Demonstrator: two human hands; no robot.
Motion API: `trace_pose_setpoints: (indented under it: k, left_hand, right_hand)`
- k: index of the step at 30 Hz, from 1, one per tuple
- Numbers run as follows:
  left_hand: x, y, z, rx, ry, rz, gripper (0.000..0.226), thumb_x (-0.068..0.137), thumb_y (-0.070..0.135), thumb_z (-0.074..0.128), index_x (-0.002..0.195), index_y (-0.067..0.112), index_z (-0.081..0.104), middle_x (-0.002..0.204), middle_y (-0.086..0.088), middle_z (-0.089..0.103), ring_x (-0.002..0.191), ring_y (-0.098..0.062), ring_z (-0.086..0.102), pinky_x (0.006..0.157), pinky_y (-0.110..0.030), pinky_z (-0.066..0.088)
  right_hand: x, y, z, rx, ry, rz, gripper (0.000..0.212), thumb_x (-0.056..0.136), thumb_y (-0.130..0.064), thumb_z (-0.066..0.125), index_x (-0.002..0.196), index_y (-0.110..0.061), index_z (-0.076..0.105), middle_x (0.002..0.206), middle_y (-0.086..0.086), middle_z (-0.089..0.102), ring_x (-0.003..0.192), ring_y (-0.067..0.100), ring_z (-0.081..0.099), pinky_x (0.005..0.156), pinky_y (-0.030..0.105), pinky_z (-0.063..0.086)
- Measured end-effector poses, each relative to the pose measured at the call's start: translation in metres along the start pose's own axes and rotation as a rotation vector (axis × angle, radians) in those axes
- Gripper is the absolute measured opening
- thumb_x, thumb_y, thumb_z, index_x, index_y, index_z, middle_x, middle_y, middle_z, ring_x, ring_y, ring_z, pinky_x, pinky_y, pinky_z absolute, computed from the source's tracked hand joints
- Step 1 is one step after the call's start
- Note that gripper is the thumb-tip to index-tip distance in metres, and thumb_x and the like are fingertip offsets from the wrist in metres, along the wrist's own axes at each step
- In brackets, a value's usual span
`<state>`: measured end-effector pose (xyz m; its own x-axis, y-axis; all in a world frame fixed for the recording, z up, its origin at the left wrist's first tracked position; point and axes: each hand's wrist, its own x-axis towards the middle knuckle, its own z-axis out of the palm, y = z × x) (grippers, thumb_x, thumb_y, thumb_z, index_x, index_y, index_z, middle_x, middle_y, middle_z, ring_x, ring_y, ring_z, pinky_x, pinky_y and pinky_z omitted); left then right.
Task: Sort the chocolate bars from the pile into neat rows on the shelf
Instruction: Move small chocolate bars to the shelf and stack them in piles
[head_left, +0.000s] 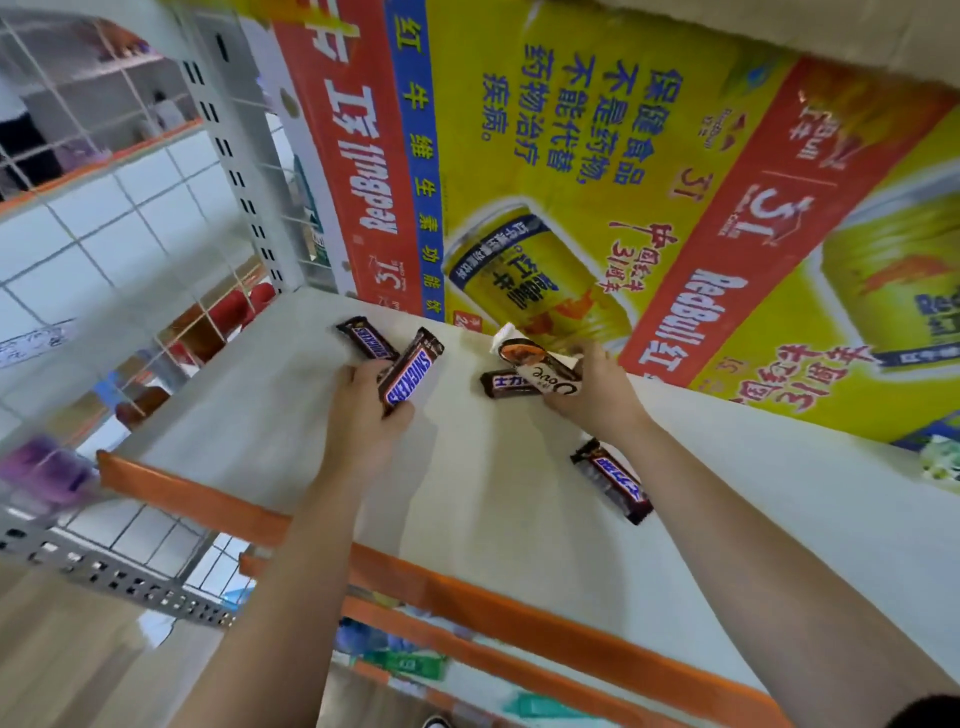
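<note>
My left hand (363, 415) grips a brown Snickers bar (410, 371), which is tilted up over the white shelf (467, 493). A second Snickers bar (366, 338) lies flat just behind it. My right hand (592, 389) holds a white Dove bar (537, 364) above a small dark chocolate bar (506, 384) that lies on the shelf. Another Snickers bar (613, 480) rests by itself nearer the front, beside my right forearm.
Big yellow and red Red Bull cartons (597, 182) stand along the back of the shelf. An orange rail (493, 608) runs along the front edge. A perforated grey upright (234, 171) and wire mesh bound the left side. A green-white packet (943, 462) sits far right.
</note>
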<state>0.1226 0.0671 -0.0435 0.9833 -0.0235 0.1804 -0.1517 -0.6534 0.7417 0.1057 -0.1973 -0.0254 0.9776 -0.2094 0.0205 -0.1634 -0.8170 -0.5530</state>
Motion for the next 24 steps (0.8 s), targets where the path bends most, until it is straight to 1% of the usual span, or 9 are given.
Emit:
trace_pose_setpoints:
  k: [3,5,7,12,16,17,19,22,24]
  left_hand:
    - [-0.009,0.022,0.016,-0.174,-0.065,-0.006,0.039,0.08,0.009,0.066,0.117,0.011,0.054,0.103,0.0,0.061,0.085,-0.011,0.059,0.067,-0.013,0.042]
    - [-0.018,0.04,0.03,-0.252,-0.078,0.005,0.038,0.08,0.011,0.069,0.115,0.014,0.054,0.101,0.005,0.063,0.08,0.0,0.058,0.063,-0.003,0.039]
    - [-0.028,0.059,0.048,-0.306,-0.084,0.031,0.036,0.081,0.015,0.07,0.113,0.016,0.055,0.099,0.008,0.063,0.08,0.005,0.057,0.064,-0.001,0.038]
    - [-0.056,0.119,0.097,-0.397,-0.139,0.107,0.028,0.083,0.014,0.068,0.107,0.018,0.053,0.095,0.006,0.062,0.079,0.006,0.057,0.068,-0.007,0.041]
    - [-0.093,0.174,0.148,-0.428,-0.21,0.168,0.03,0.077,0.029,0.066,0.102,0.021,0.053,0.086,0.012,0.063,0.075,-0.006,0.059,0.069,-0.029,0.045]
    - [-0.105,0.188,0.162,-0.425,-0.227,0.183,0.03,0.076,0.031,0.065,0.101,0.023,0.053,0.085,0.012,0.063,0.074,-0.009,0.059,0.069,-0.032,0.045]
    - [-0.128,0.214,0.192,-0.419,-0.291,0.199,0.032,0.074,0.038,0.065,0.102,0.027,0.052,0.087,0.006,0.065,0.076,-0.014,0.06,0.07,-0.035,0.045]
    - [-0.162,0.252,0.233,-0.437,-0.359,0.199,0.034,0.077,0.034,0.068,0.106,0.025,0.054,0.094,0.002,0.066,0.081,-0.016,0.061,0.071,-0.033,0.045]
    - [-0.184,0.275,0.254,-0.421,-0.351,0.209,0.031,0.082,0.021,0.07,0.109,0.021,0.056,0.095,0.004,0.065,0.083,-0.015,0.06,0.069,-0.026,0.041]
  right_hand:
    - [-0.017,0.015,-0.02,0.085,-0.014,0.063,0.042,0.071,-0.026,0.078,0.108,-0.013,0.062,0.096,0.005,0.066,0.086,0.022,0.061,0.061,0.025,0.039]
    - [-0.031,0.027,-0.035,0.298,0.018,0.108,0.026,0.069,-0.019,0.08,0.091,-0.014,0.066,0.079,0.001,0.064,0.069,0.016,0.059,0.051,0.02,0.038]
    - [-0.046,0.046,-0.054,0.5,0.093,0.146,0.019,0.069,-0.015,0.081,0.08,-0.013,0.066,0.07,-0.001,0.063,0.058,0.012,0.056,0.051,0.021,0.041]
    - [-0.094,0.107,-0.117,0.736,0.261,0.232,0.015,0.078,-0.009,0.075,0.075,-0.001,0.062,0.059,0.006,0.058,0.048,0.011,0.051,0.048,0.023,0.042]
    - [-0.143,0.172,-0.167,0.816,0.349,0.275,0.042,0.084,-0.011,0.069,0.051,-0.019,0.044,0.054,0.004,0.036,0.054,0.016,0.041,0.055,0.024,0.041]
    - [-0.156,0.189,-0.177,0.834,0.365,0.29,0.041,0.086,-0.012,0.066,0.051,-0.023,0.047,0.057,0.004,0.038,0.061,0.018,0.044,0.063,0.029,0.046]
    - [-0.182,0.22,-0.195,0.91,0.363,0.292,0.021,0.092,-0.014,0.059,0.073,-0.024,0.057,0.072,0.004,0.053,0.074,0.018,0.054,0.078,0.038,0.05]
    - [-0.214,0.267,-0.22,0.93,0.357,0.298,0.004,0.096,-0.02,0.05,0.099,-0.022,0.053,0.089,0.0,0.061,0.083,0.014,0.057,0.08,0.039,0.049]
    - [-0.232,0.293,-0.234,0.844,0.351,0.337,0.029,0.09,-0.036,0.051,0.111,-0.015,0.048,0.096,0.009,0.058,0.09,0.016,0.052,0.081,0.038,0.044]
